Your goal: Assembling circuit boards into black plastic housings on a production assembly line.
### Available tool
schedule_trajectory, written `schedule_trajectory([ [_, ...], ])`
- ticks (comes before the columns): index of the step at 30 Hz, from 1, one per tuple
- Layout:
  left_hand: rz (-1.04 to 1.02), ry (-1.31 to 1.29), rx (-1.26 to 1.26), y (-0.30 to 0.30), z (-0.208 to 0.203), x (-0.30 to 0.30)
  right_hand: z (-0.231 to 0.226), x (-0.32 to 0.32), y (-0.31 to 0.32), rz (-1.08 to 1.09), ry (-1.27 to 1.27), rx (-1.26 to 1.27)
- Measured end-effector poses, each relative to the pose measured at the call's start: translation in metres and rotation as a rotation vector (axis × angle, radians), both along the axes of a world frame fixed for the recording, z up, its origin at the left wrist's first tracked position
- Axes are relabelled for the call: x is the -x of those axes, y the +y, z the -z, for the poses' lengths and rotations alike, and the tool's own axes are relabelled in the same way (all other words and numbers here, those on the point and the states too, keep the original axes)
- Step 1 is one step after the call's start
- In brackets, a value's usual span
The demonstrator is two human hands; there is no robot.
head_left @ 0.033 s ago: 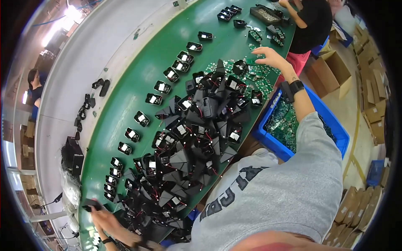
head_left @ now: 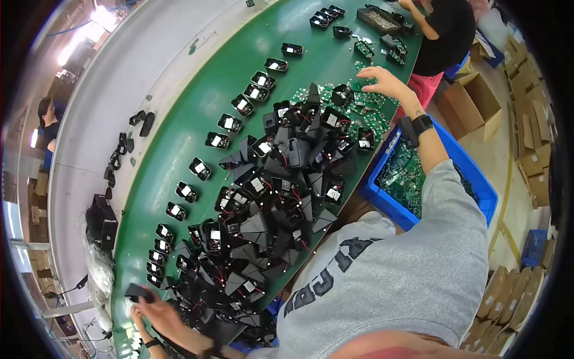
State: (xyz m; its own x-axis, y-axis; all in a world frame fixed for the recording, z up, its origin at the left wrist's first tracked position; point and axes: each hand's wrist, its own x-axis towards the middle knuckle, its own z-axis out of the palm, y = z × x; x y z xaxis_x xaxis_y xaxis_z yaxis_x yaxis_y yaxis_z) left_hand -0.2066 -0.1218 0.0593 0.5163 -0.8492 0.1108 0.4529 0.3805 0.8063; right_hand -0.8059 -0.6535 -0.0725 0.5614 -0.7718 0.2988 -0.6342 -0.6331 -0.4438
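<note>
At the lower left of the frame, your left hand [head_left: 156, 309] pinches a small black housing [head_left: 139, 292] between its fingertips, at the near end of the green belt [head_left: 197, 96]. Just above it the heap of black housings with red wires [head_left: 269, 203] runs up the middle. Toward the upper right, your right hand [head_left: 387, 84] hovers with fingers spread wide over scattered green circuit boards [head_left: 365, 110]. Right of centre sits a blue bin [head_left: 472, 179] of boards. Farther up, another person in black [head_left: 445, 30] works.
</note>
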Motion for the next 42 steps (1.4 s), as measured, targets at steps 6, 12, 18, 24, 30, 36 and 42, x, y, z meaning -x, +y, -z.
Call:
schedule_trajectory([
  [6, 0.169, 0.586, 0.025, -0.031, 0.044, 0.164, 0.001, -0.043, -0.015, 0.01, 0.106, -0.043],
  [12, 0.199, 0.705, 0.019, -0.097, 0.041, 0.212, -0.028, -0.05, 0.025, 0.202, -0.73, -0.331],
  [18, 0.109, 0.096, -0.256, -0.144, 0.041, 0.236, -0.07, -0.132, 0.156, -0.19, -1.057, -0.867],
  [24, 0.231, 0.113, -0.282, -0.157, 0.044, 0.245, -0.076, -0.194, 0.216, -0.427, -0.962, -0.907],
  [30, 0.154, 0.167, -0.277, -0.148, 0.051, 0.238, -0.046, -0.218, 0.232, -0.649, -1.208, -0.8],
  [36, 0.158, 0.184, -0.263, -0.145, 0.05, 0.237, -0.039, -0.243, 0.256, -0.727, -1.253, -1.041],
  [42, 0.156, 0.191, -0.255, -0.146, 0.051, 0.237, -0.042, -0.244, 0.26, -0.71, -1.189, -1.056],
])
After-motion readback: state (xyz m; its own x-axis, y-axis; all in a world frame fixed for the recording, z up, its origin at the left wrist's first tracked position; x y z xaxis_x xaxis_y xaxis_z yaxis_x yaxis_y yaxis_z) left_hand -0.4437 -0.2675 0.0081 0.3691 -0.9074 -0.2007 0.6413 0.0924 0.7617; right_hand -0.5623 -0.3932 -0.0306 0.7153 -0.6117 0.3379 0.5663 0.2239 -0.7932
